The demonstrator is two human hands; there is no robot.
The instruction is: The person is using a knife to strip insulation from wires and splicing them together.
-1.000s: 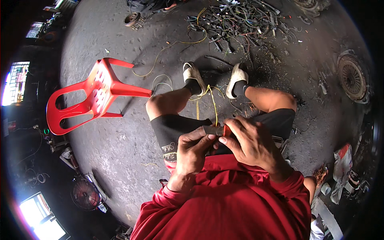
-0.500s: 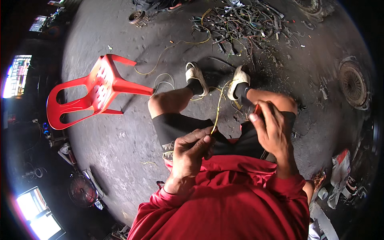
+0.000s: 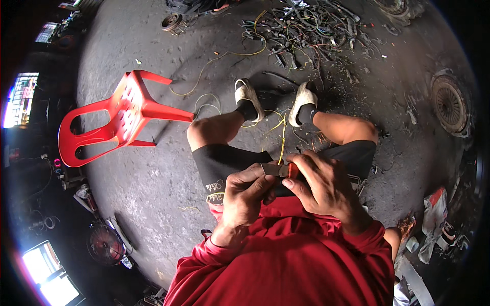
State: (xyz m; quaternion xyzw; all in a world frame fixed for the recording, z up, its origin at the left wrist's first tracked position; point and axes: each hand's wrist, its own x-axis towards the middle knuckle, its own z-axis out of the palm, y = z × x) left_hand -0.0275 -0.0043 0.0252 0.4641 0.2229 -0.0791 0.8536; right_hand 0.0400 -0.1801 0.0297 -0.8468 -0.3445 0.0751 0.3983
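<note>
My left hand (image 3: 241,198) is closed, its thumb and fingers pinching a thin yellow wire (image 3: 283,140) above my lap. From there the wire runs away from me down to the floor between my feet. My right hand (image 3: 329,186) is wrapped round the red handle of a knife (image 3: 274,170). The short, broad, dark blade points left and lies across the wire, right by my left fingertips. The wire's end inside my left hand is hidden.
A red plastic chair (image 3: 127,115) stands at the left. Ahead lies a tangled heap of cables (image 3: 311,33), with a loose yellow wire trailing from it. A round metal disc (image 3: 449,103) is at the far right, a fan (image 3: 106,244) at the lower left.
My right hand has moved left and toward me with the knife, bringing the blade from beside my right knee onto the wire at my left fingers. The left hand stays nearly in place.
</note>
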